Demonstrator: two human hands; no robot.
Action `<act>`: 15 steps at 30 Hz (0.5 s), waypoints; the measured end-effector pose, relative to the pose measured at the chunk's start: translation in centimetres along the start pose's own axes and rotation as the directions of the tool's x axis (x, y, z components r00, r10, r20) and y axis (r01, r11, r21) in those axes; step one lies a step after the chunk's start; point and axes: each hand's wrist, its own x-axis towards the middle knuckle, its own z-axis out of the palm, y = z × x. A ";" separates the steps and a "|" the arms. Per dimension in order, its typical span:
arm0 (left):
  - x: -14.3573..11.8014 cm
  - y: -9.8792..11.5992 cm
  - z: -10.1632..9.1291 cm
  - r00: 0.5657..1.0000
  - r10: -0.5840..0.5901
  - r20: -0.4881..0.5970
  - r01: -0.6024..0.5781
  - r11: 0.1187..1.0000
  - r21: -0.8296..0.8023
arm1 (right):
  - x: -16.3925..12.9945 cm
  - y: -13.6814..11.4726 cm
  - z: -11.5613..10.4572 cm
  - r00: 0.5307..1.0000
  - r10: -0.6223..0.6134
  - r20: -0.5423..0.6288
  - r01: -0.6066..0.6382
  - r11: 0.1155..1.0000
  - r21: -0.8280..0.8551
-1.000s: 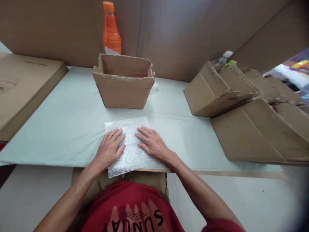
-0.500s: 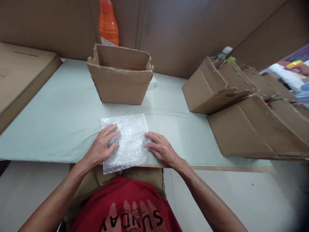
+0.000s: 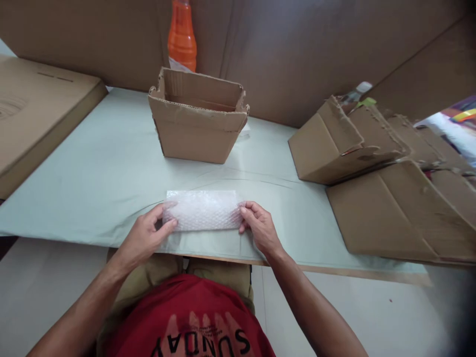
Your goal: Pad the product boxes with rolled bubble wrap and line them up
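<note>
A sheet of bubble wrap (image 3: pixel 204 210), folded over into a wide, low strip, lies near the front of the table. My left hand (image 3: pixel 150 230) pinches its left end, with the thumb on top and the fingertips partly hidden by the plastic. At the right end, my right hand (image 3: pixel 258 220) grips the folded sheet between thumb and fingers. Just beyond the strip stands an open cardboard box (image 3: pixel 197 131) with flared sides; its floor is out of sight.
Several open cardboard boxes (image 3: pixel 383 208) crowd the right side, one with a clear bottle (image 3: pixel 357 93) sticking out. A large flat carton (image 3: pixel 48 114) lies at the left. Behind the middle box stands an orange bottle (image 3: pixel 182 42), against cardboard walls (image 3: pixel 290 54). The table's front edge (image 3: pixel 223 259) is close to me.
The bubble wrap lay as a flat square under both hands; now its near part is folded away from me, making a narrower strip. Both hands have closed on its ends. The view has shifted slightly.
</note>
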 end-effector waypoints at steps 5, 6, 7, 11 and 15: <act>1.7 0.2 1.5 0.990 -0.017 -0.140 0.067 0.930 0.361 | 0.6 -0.3 0.0 0.978 -0.209 -0.023 0.183 0.900 -0.397; 1.8 0.0 1.6 0.989 -0.002 -0.146 0.062 0.910 0.411 | 0.7 -0.3 -0.1 0.971 -0.238 0.002 0.207 0.841 -0.500; 1.8 -0.2 1.6 0.989 0.014 -0.149 0.055 0.892 0.449 | 0.8 -0.3 -0.1 0.967 -0.254 0.029 0.222 0.777 -0.590; 1.7 -0.6 1.3 0.985 0.053 -0.165 0.047 0.834 0.549 | 1.4 -0.2 -0.7 0.946 -0.311 0.088 0.264 0.585 -0.767; 1.7 -0.1 0.7 0.990 0.016 -0.141 0.076 0.782 0.619 | 3.1 -1.0 -0.5 0.923 -0.359 0.142 0.307 0.459 -0.834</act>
